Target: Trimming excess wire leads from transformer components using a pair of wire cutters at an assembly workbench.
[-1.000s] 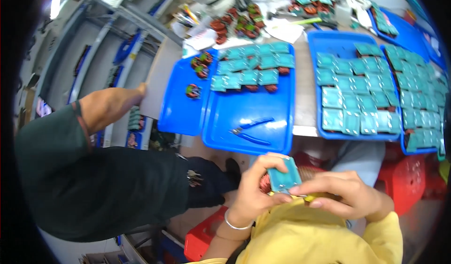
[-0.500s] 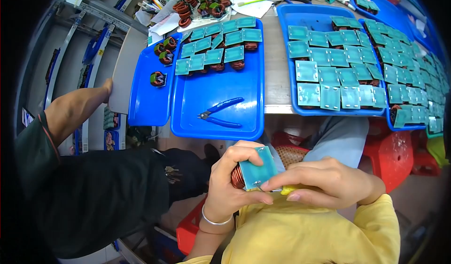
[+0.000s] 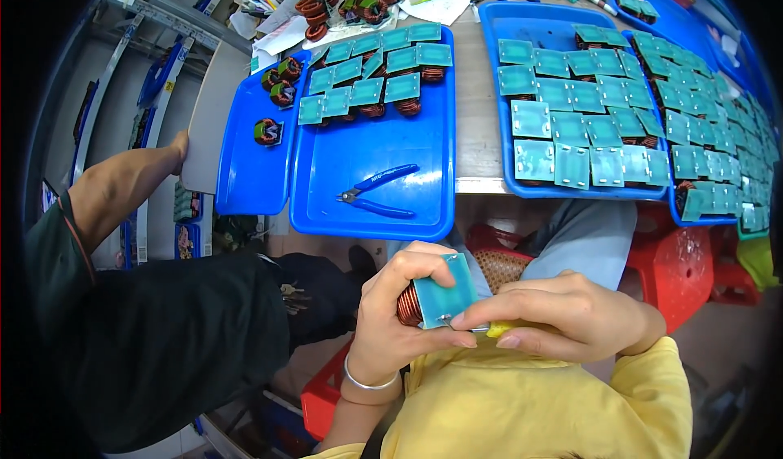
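Observation:
My left hand [image 3: 382, 316] is closed round a toroidal coil with a green circuit board [image 3: 450, 288] on it, held low in front of my yellow shirt. The coil's copper windings [image 3: 409, 306] show beside my palm, and the board's flat face is turned up. My right hand [image 3: 563, 314] pinches a small tool with a yellow handle [image 3: 499, 328] and a thin metal shaft. The shaft lies at the board's lower edge, near a solder pin; my right fingertip covers its end. The tool's exact kind is hidden by my fingers.
Blue-handled cutters [image 3: 379, 190] lie in a blue tray [image 3: 367, 150] with several boarded coils. A smaller tray [image 3: 251, 173] holds bare coils. More filled trays [image 3: 534, 31] stand right. At left, another person's dark sleeve [image 3: 188, 337] and hand [image 3: 180, 150] are at the table edge.
The view has shifted slightly, so the trays appear a little further left. My hands keep nearly the same hold on the board and tool.

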The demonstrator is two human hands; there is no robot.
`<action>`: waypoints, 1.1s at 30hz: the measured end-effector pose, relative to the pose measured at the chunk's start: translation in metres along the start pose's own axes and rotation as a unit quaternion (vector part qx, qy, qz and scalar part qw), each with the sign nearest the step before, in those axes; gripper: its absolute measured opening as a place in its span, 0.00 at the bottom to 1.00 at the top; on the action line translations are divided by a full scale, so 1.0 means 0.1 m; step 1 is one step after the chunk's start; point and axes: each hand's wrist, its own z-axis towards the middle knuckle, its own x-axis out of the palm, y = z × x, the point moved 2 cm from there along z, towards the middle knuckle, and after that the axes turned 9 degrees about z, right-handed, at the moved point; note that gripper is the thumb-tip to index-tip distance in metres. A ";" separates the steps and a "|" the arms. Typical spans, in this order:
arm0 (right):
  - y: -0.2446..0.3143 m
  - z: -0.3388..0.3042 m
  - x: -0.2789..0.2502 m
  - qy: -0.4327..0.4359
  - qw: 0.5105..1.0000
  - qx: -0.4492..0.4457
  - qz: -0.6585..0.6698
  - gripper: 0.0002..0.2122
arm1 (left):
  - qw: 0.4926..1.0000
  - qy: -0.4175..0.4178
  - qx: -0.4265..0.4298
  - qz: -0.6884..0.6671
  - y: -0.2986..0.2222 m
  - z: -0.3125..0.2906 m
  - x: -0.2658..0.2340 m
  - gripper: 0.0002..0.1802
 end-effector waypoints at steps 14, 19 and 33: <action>0.00 0.02 -0.01 0.003 1.000 -0.003 -0.002 0.14 | 1.000 0.005 -0.001 0.015 -0.03 0.02 0.00 0.31; 0.00 0.02 -0.01 -0.005 1.000 -0.008 -0.001 0.14 | 1.000 0.011 0.000 0.011 -0.06 0.03 0.00 0.29; -0.10 0.07 0.00 -0.071 0.997 -0.002 -0.019 0.14 | 0.965 -0.025 0.002 0.262 -0.04 0.09 -0.01 0.37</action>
